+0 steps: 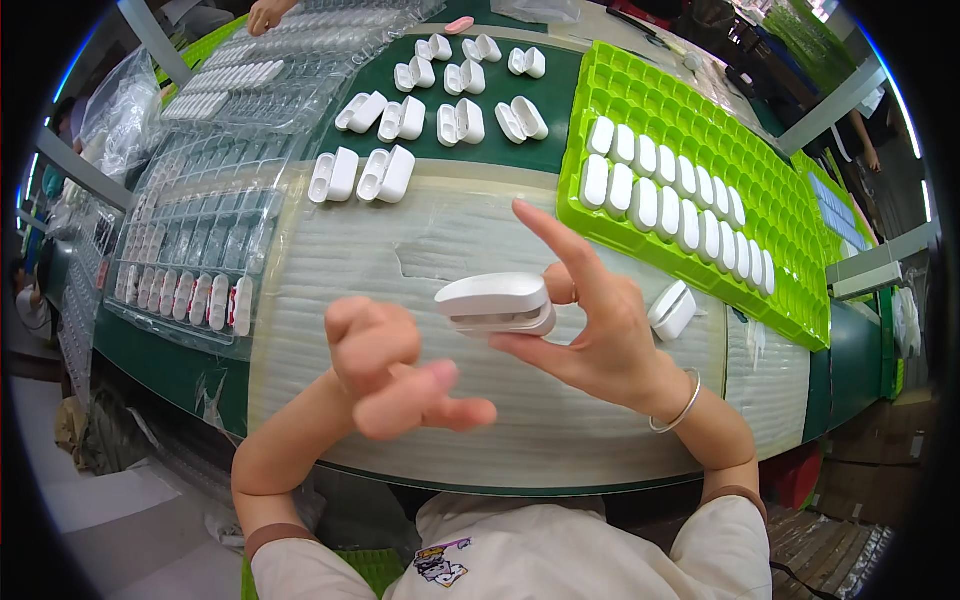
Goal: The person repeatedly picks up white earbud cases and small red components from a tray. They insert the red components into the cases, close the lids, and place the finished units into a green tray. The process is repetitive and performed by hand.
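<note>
Just above the near middle of a dark green desk (555, 150), a glossy white, rounded plastic case (490, 298) sits in the right hand (610, 325), a gap showing along its side. The right thumb supports it from below and another finger bears on its right end, while the index finger points up, clear of it. To its left, apart from the case, the left hand (385, 365) has its fingers loosely bent and spread, with nothing visible between them. The case looks light and stiff, probably slippery and easily scratched; the rounded end or broad faces, away from the gap, seem the best hold. A pale, ribbed foam mat (330, 245) covers the near surface. White open cases (395, 174) stand on the far part, clear plastic trays (205, 225) lie left, and a bright green plastic tray (800, 325) with white rounded pieces (668, 208) lies right. Beyond are grey metal posts (835, 105) and, far left, another person's hand (268, 15).
</note>
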Demonstrator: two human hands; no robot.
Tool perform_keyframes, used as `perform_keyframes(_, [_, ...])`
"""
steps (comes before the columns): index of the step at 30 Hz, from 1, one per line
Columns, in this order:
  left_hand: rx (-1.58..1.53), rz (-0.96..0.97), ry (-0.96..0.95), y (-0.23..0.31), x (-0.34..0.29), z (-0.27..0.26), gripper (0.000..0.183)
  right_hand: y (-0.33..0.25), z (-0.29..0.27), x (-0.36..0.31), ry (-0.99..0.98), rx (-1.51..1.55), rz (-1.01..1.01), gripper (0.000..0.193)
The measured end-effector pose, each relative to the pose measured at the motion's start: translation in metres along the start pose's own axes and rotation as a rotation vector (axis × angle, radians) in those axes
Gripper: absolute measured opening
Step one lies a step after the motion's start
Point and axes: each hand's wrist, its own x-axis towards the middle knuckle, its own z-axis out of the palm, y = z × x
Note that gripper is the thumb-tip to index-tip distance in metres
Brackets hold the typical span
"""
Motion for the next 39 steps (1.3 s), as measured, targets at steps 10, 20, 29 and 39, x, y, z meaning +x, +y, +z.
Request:
perform_keyframes(10, [-0.377, -0.621, -0.208, -0.015, 0.005, 0.014, 0.046, 0.011, 0.001, 0.004, 0.028, 0.354, 0.106, 0.066])
perform_keyframes(20, [-0.375, -0.866, -0.185, -0.025, -0.002, 0.013, 0.017, 0.074, -0.077, 0.04, -0.094, -0.157, -0.009, 0.027])
perform_keyframes(29, [-0.329, -0.844, -0.167, -0.034, -0.002, 0.022, 0.016, 0.178, -0.263, 0.013, -0.218, -0.796, 0.297, 0.022])
perform_keyframes(39, [-0.221, -0.831, -0.049, -0.064, 0.026, -0.005, 0.015, 0.25, -0.263, -0.052, -0.117, -0.386, 0.443, 0.035])
